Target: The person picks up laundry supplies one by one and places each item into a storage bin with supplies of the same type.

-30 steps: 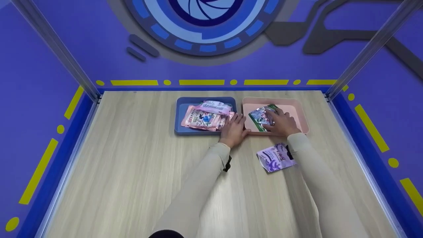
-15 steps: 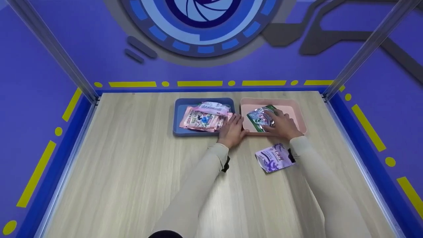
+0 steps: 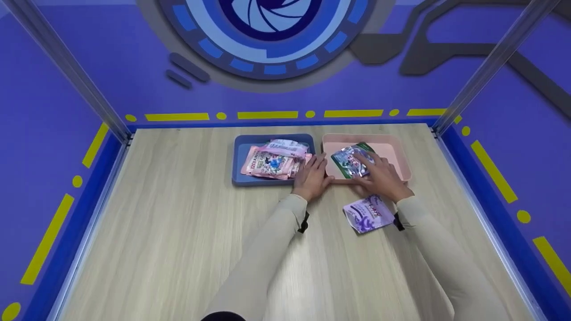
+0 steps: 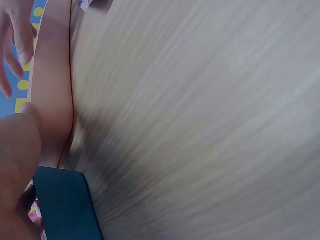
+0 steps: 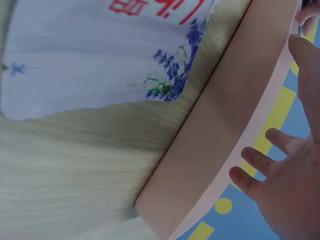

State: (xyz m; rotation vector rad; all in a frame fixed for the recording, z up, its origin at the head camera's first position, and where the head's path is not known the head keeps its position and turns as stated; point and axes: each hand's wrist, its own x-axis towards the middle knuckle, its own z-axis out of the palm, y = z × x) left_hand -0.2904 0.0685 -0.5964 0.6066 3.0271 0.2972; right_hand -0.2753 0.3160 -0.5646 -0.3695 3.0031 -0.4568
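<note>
My left hand (image 3: 311, 177) rests across the near corner where the blue tray (image 3: 241, 182) and the pink tray (image 3: 398, 151) meet, its fingers extended and holding nothing. In the pink tray lies a green-edged silver packet (image 3: 349, 159). My right hand (image 3: 384, 178) is over the near side of that tray, fingertips at the packet; whether they touch it is unclear. The right wrist view shows this hand's fingers (image 5: 257, 161) spread. Pink packets (image 3: 270, 162) lie in the blue tray, a paler pouch (image 3: 287, 147) on top.
A purple pouch (image 3: 368, 215) lies on the wooden table (image 3: 187, 232) in front of the pink tray, beside the right wrist. Blue walls with yellow marks (image 3: 267, 115) enclose the table at the back and both sides.
My right hand has drawn back slightly toward me over the near rim of the pink tray. The packet stays in that tray. My left hand keeps its place, and the head view has shifted slightly.
</note>
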